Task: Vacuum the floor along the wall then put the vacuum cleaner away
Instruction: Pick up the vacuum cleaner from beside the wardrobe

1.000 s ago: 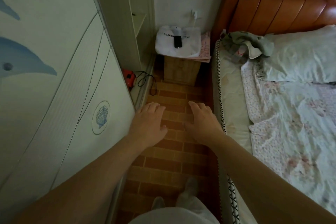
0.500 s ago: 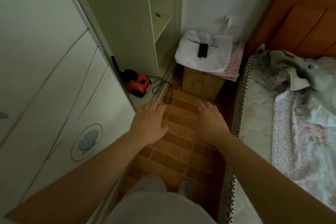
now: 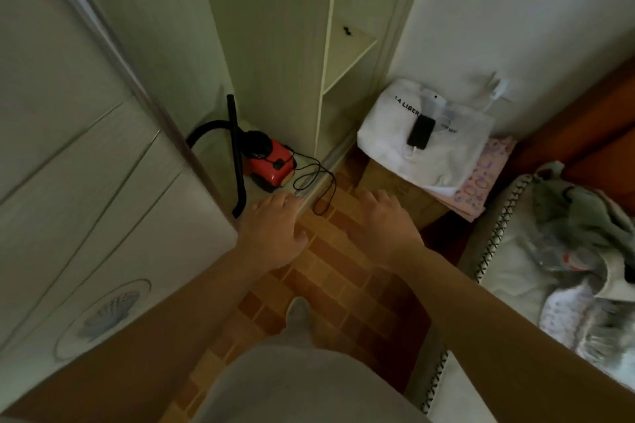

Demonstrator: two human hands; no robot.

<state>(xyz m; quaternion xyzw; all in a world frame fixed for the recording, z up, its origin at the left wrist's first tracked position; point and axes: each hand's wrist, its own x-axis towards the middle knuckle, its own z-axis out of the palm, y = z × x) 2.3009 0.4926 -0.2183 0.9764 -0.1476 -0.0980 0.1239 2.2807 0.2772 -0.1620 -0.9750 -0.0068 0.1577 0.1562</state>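
Head cam looks down a narrow strip of brick-pattern floor [image 3: 343,278], with both hands out in front, palms down, holding nothing.

Far left of the left hand is the sliding wardrobe door [image 3: 86,199], pushed aside so the compartment behind it is open. The vacuum cleaner [image 3: 271,161], a little red one, sits on the wardrobe base just beyond the left hand's fingertips. Its black wand [image 3: 237,154] leans upright by the door edge and the hose [image 3: 206,129] loops behind it. My guess is that's simply where it lives, so this is the fetch-it step and no vacuuming has happened.

The left hand [image 3: 275,230] hovers near the door track, fingers loosely spread. The cord [image 3: 319,182] spills out over that track onto the floor between the two hands, so I'd expect it to snag when the vacuum gets lifted out. The right hand [image 3: 385,220] is spread the same way over the tiles.

Ahead and right of the right hand there's a nightstand [image 3: 388,182] with a white bag [image 3: 439,154] on it and a phone [image 3: 421,132] charging on top. Further right the bed [image 3: 508,251] crowds the walkway, with a heap of clothes [image 3: 567,209] on it. Not much room to swing the wand.
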